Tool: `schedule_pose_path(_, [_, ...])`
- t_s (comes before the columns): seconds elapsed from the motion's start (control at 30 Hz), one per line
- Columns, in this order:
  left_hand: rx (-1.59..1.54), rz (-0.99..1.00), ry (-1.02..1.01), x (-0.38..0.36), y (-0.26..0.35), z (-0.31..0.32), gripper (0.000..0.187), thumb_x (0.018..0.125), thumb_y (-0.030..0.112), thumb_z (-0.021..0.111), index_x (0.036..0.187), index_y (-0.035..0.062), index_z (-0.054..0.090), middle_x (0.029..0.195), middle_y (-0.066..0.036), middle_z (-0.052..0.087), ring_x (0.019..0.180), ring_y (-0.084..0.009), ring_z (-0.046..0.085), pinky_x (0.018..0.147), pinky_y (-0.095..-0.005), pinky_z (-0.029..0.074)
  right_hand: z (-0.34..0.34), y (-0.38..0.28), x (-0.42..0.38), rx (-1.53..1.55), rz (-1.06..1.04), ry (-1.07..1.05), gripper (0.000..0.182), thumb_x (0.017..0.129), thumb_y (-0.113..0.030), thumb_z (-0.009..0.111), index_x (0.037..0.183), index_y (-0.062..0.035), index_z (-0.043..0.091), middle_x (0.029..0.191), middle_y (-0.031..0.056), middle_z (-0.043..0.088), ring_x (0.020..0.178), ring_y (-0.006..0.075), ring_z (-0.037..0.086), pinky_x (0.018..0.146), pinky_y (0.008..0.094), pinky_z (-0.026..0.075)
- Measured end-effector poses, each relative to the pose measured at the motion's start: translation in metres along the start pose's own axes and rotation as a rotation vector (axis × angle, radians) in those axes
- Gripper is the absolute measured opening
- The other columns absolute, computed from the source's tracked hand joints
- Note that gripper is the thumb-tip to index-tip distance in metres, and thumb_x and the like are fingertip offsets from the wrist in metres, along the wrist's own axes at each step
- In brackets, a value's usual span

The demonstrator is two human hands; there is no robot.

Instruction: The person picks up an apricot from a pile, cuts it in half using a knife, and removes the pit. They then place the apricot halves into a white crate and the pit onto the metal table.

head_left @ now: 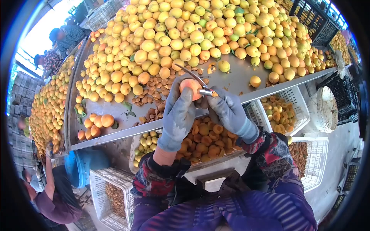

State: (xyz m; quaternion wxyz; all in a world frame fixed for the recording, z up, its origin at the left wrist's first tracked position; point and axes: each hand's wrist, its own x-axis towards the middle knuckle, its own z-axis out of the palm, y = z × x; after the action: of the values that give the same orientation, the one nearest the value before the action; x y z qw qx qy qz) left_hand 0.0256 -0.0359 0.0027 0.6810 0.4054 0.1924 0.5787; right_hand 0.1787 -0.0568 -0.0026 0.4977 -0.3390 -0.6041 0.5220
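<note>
Both hands wear grey-blue gloves and meet over the metal table's front edge. My left hand (178, 115) is closed around an orange-pink apricot (189, 87). In my right hand (233, 115) is a knife with a thin curved blade (191, 73); its metal collar sits against the fruit's right side, and the blade points up and left. Glove fingers hide most of the knife's handle. Loose pits (148, 92) lie on the table beyond my left hand. Below my hands, apricot halves (208, 144) fill a container.
A large heap of apricots (185, 34) covers the metal table (246, 73). White crates (304, 106) of halves and pits stand underneath and beside it. A dirty white bucket (327, 109) is at right, a blue barrel (83, 165) at left. Other people (58, 196) sit along the left.
</note>
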Motion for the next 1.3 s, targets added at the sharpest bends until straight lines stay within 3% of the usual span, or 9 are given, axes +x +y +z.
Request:
schedule_pose_path(0.53, [0.053,0.013,0.243,0.005,-0.022,-0.004,0.026,0.098,0.029,0.048,0.110,0.0062,0.052,0.095,-0.003,0.058,0.076,-0.0111,0.051,0.066,-0.0259,0.043,0.020,0.022,0.015,0.195,0.058,0.210,0.027,0.099,-0.025,0.046,0.104,-0.0005,0.056,0.079,0.0043,0.062,0.067,0.0127,0.059,0.057,0.0270,0.048])
schedule_pose_path(0.6, [0.144,0.001,0.233,0.006,-0.020,-0.012,0.026,0.096,0.027,0.052,0.112,0.0063,0.051,0.097,-0.002,0.057,0.078,-0.0099,0.051,0.068,-0.0247,0.044,0.008,0.019,0.016,-0.693,-0.039,0.165,0.029,0.096,-0.032,0.048,0.096,-0.0029,0.053,0.072,0.0074,0.063,0.062,0.0226,0.064,0.052,0.0335,0.049])
schedule_pose_path(0.73, [0.149,0.002,0.230,0.008,-0.022,-0.018,0.028,0.094,0.027,0.056,0.112,0.0053,0.054,0.099,-0.002,0.057,0.079,-0.0118,0.054,0.071,-0.0254,0.045,0.000,0.026,0.026,-1.155,-0.197,0.226,0.032,0.094,-0.039,0.050,0.090,-0.0064,0.050,0.064,0.0095,0.060,0.059,0.0293,0.063,0.048,0.0385,0.047])
schedule_pose_path(0.8, [-0.014,-0.020,0.152,0.007,-0.016,-0.033,0.030,0.095,0.027,0.054,0.114,0.0040,0.053,0.097,-0.003,0.057,0.080,-0.0122,0.053,0.071,-0.0256,0.045,-0.012,0.036,0.035,-1.355,0.073,0.381,0.032,0.094,-0.040,0.049,0.092,-0.0079,0.051,0.060,0.0106,0.057,0.055,0.0284,0.062,0.044,0.0403,0.045])
schedule_pose_path(0.93, [-0.227,-0.040,0.112,0.013,0.001,-0.023,0.039,0.095,0.032,0.053,0.119,0.0008,0.052,0.102,-0.007,0.059,0.084,-0.0178,0.054,0.077,-0.0307,0.047,-0.042,0.041,0.039,-0.716,-0.070,0.559,0.042,0.095,-0.046,0.046,0.092,-0.0045,0.055,0.058,0.0043,0.052,0.045,0.0145,0.051,0.041,0.0302,0.039])
schedule_pose_path(1.0, [-0.248,-0.050,0.080,0.013,0.002,-0.031,0.047,0.095,0.036,0.052,0.126,0.0013,0.047,0.110,-0.012,0.058,0.092,-0.0226,0.055,0.083,-0.0354,0.047,-0.037,0.010,0.025,0.145,0.245,0.200,0.047,0.094,-0.050,0.045,0.089,-0.0044,0.056,0.058,0.0006,0.048,0.042,0.0073,0.043,0.039,0.0234,0.034])
schedule_pose_path(1.03, [-0.299,-0.063,0.004,0.014,0.003,-0.030,0.049,0.095,0.037,0.050,0.129,0.0015,0.045,0.113,-0.013,0.057,0.094,-0.0229,0.055,0.085,-0.0355,0.045,-0.032,0.009,0.028,0.137,0.386,0.246,0.032,0.094,-0.034,0.047,0.088,-0.0037,0.056,0.058,0.0012,0.051,0.043,0.0063,0.045,0.036,0.0194,0.034])
schedule_pose_path(1.13, [-0.375,-0.065,-0.119,0.016,0.003,-0.033,0.052,0.097,0.039,0.046,0.132,0.0018,0.040,0.116,-0.015,0.056,0.098,-0.0236,0.055,0.088,-0.0361,0.043,-0.017,0.015,0.026,0.108,0.214,0.320,0.033,0.094,-0.033,0.045,0.084,-0.0038,0.056,0.056,0.0009,0.050,0.043,0.0068,0.044,0.037,0.0195,0.033])
schedule_pose_path(1.3, [-0.330,-0.010,-0.128,0.015,0.006,-0.025,0.053,0.097,0.040,0.044,0.133,0.0015,0.040,0.118,-0.017,0.055,0.100,-0.0240,0.054,0.091,-0.0376,0.041,-0.011,0.005,0.019,0.033,0.178,0.243,0.044,0.096,-0.046,0.043,0.087,-0.0052,0.057,0.052,0.0004,0.047,0.040,0.0061,0.038,0.040,0.0203,0.030])
